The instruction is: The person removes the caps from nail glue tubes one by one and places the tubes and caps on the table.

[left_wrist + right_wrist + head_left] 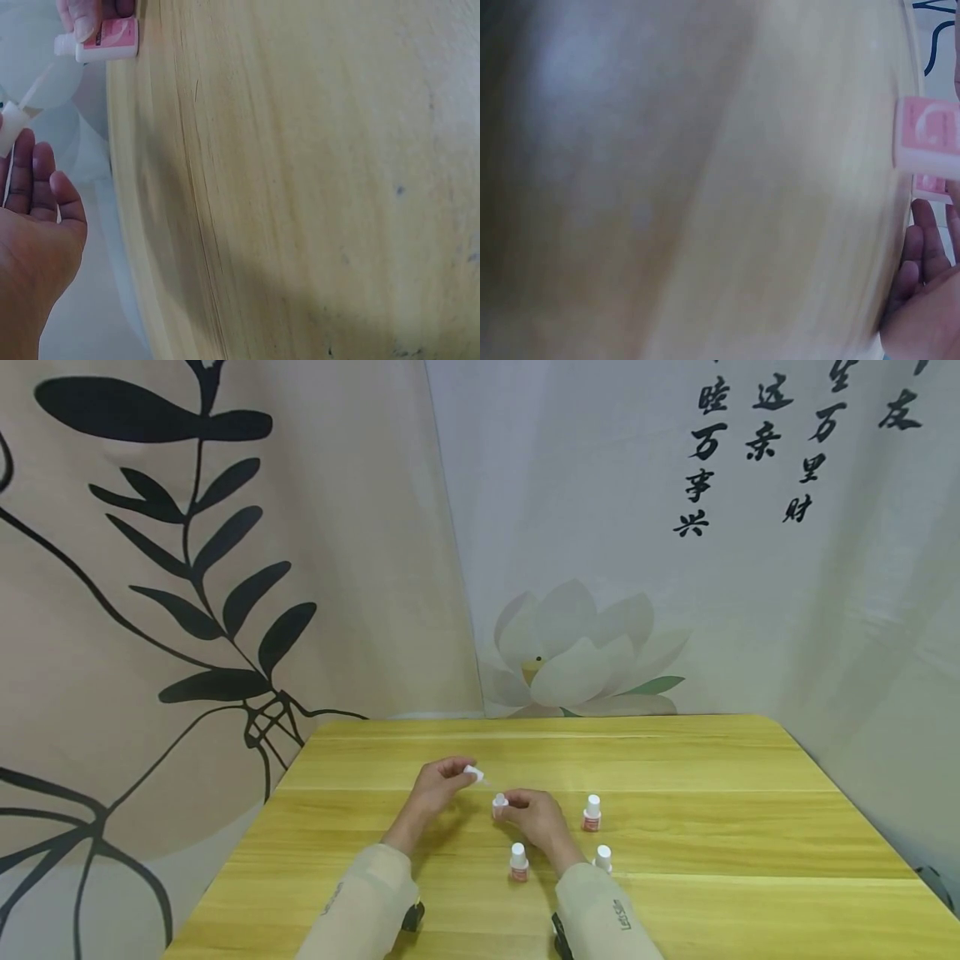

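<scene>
While left hand (441, 783) pinches one cap (474, 772) / right hand (536, 818) grips one uncapped bottle (116, 45) / capped bottles (518, 863)—three

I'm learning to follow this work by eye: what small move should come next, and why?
Probably the left hand should bring the white cap over the small bottle and lower its thin stem into the neck: the cap is off, the stem points toward the bare neck, and the right hand holds the bottle.
</scene>
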A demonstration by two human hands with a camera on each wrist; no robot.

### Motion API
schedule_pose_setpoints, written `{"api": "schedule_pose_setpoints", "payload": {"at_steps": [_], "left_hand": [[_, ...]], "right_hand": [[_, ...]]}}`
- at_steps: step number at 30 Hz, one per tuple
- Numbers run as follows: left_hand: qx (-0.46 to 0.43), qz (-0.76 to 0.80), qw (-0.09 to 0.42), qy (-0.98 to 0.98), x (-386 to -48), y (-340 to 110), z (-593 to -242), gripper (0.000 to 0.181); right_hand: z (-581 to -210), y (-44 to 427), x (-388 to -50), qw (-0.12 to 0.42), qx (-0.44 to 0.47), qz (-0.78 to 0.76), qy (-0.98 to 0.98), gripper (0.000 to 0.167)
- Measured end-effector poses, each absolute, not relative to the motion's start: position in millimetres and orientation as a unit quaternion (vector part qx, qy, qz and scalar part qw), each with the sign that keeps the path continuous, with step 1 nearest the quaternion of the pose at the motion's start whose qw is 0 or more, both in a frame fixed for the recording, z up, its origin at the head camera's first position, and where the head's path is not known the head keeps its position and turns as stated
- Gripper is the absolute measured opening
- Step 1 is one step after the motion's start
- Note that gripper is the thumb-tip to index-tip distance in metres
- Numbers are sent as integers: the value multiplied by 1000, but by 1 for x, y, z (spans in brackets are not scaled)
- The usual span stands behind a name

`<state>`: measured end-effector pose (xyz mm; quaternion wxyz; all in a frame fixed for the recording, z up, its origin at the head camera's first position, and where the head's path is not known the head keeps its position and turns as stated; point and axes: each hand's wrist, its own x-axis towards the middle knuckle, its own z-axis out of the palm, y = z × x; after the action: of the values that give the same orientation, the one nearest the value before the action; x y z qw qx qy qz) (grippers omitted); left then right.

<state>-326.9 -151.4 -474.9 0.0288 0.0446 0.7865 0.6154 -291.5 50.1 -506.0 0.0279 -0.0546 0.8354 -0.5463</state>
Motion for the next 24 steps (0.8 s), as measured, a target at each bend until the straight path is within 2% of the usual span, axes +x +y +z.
{"api": "schedule_pose_setpoints", "payload": {"at_steps": [19,24], "left_hand": [[45,608,19,792,-326,-150,-471,23],[44,606,13,794,-326,-150,-472,31]], "right_hand": [[-505,49,-292,30,-48,-547,835,27],[-505,49,-292,34,-45,-545,836,27]]}}
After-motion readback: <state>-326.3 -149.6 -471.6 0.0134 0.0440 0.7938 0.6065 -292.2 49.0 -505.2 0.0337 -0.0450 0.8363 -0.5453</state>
